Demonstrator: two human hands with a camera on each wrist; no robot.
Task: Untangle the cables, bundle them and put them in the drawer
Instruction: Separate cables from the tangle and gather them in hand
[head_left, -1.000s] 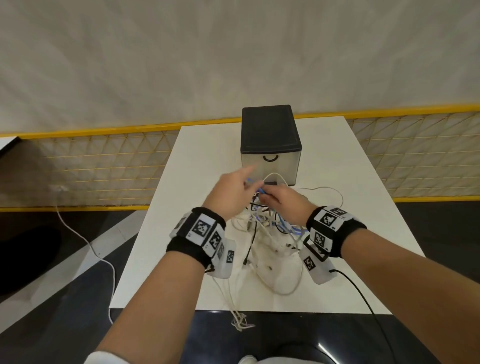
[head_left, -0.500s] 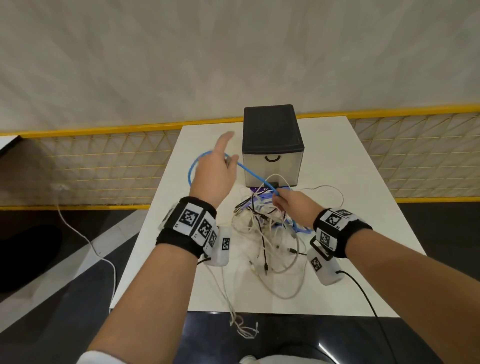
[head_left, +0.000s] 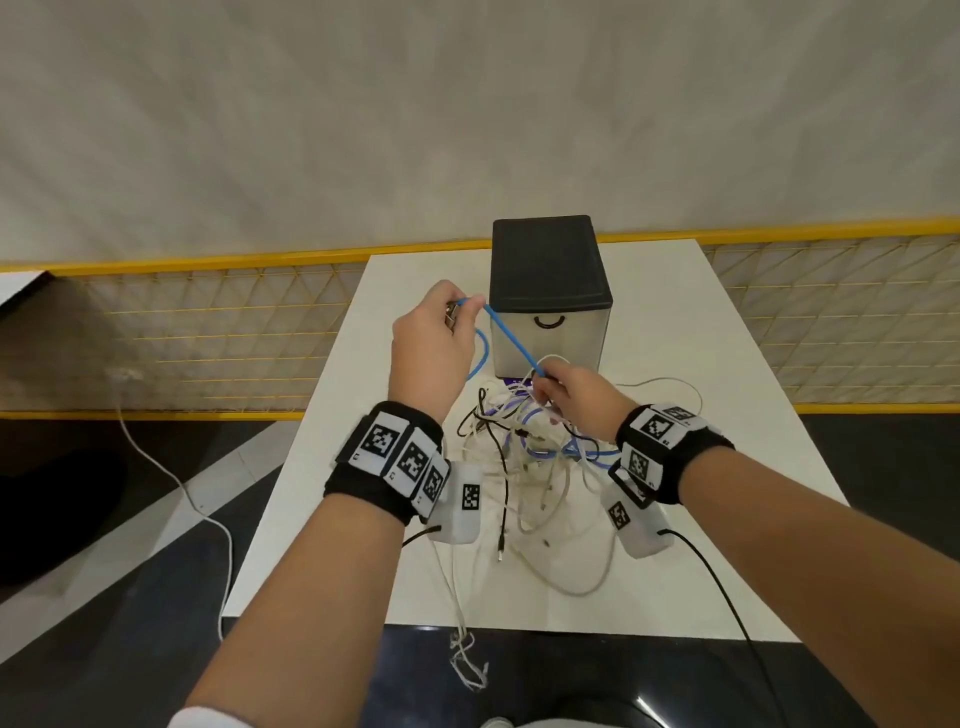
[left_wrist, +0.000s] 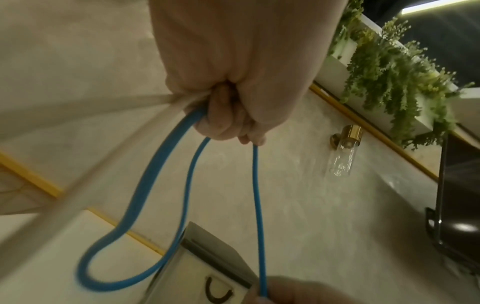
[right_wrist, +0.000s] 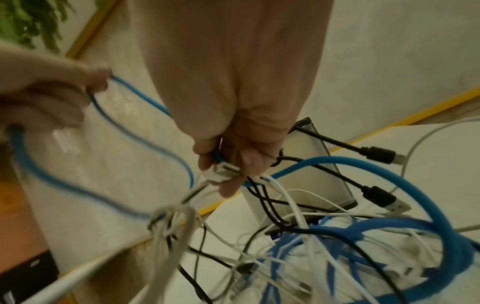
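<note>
A blue cable runs taut between my two hands above the white table. My left hand is raised left of the drawer box and grips the blue cable in a fist, with loops hanging below it. My right hand pinches the blue cable low in front of the box, with white and black strands caught in its fingers. Under it lies the tangle of white, black and blue cables. The drawer is closed, its black handle facing me.
Some white strands hang over the table's near edge. A yellow mesh fence runs behind the table. A white cord trails on the dark floor at the left.
My left hand has pulled a length of blue cable up and left out of the tangle, then curled from outstretched fingers into a fist on it. My right hand stays low at the tangle.
</note>
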